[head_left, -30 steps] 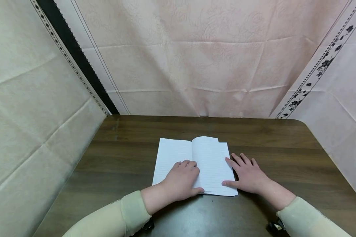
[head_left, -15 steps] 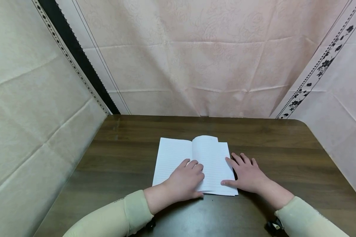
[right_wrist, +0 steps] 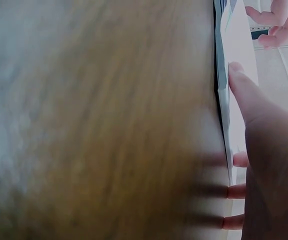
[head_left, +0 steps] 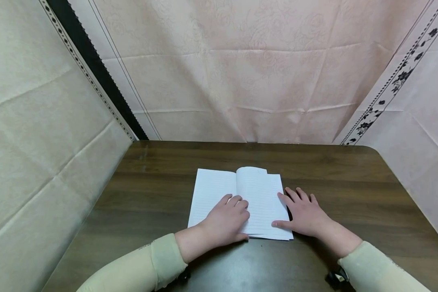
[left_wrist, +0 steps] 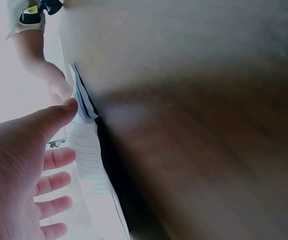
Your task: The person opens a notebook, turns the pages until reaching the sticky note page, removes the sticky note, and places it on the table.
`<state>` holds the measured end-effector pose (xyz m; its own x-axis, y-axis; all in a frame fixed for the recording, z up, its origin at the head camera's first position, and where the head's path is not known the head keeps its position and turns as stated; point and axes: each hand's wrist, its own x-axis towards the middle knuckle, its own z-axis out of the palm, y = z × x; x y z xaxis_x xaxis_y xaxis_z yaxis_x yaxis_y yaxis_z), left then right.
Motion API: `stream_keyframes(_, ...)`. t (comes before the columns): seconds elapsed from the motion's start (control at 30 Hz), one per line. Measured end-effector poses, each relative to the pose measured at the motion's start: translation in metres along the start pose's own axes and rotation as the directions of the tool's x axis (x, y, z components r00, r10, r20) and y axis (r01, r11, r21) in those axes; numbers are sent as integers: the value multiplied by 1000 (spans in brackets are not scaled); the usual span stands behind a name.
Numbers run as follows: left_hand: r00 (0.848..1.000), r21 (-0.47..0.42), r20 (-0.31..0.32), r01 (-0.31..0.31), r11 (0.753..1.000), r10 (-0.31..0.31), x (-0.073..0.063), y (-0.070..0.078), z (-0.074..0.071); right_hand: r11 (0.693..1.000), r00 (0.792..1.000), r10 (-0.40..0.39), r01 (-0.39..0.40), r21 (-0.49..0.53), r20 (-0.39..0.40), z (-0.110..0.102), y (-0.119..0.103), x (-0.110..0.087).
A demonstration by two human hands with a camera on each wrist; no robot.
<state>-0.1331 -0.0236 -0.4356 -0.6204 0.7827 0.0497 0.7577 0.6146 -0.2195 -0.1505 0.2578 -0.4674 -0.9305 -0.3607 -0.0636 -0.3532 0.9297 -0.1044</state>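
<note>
An open lined notebook (head_left: pixel 263 211) lies on the table in the head view, its page tops curling up near the spine. My left hand (head_left: pixel 226 221) is over the lower spine area, fingers loosely bent and slightly spread, holding nothing. In the left wrist view the left hand (left_wrist: pixel 14 170) shows its thumb and fingers apart, near the notebook pages (left_wrist: pixel 86 155). At the notebook's right edge my right hand (head_left: pixel 306 217) lies spread, thumb on the page and the outer fingers past the edge. The right wrist view shows the right thumb (right_wrist: pixel 244 92) resting on the page.
A brown wood-grain table (head_left: pixel 160 178) extends around the notebook. Pale patterned cloth (head_left: pixel 241 81) hangs behind it, with more cloth panels on both sides. A dark wrist device (head_left: pixel 337 280) sits under the right sleeve.
My left fingers have shifted slightly right across the spine and look more lifted and spread. The right thumb has slid a touch left; the notebook lies nearly as before.
</note>
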Motion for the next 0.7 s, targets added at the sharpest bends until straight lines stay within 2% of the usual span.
stream_keyframes(0.13, 1000, -3, -4, 12, 1000, -12, -2, -1, -1, 1000, 1000, 0, 0, 8, 2, -2, 0, 0)
stream_keyframes(0.33, 997, 26, -64, 43, 999, -42, -11, -1, -1, 1000, 1000, -2, 2, 11, 7, -2, 0, 1)
stream_keyframes(0.7, 984, 29, -109, 142, 989, -138, -31, 2, -5, 1000, 1000, -10, 10, 13, 22, -2, 2, 0)
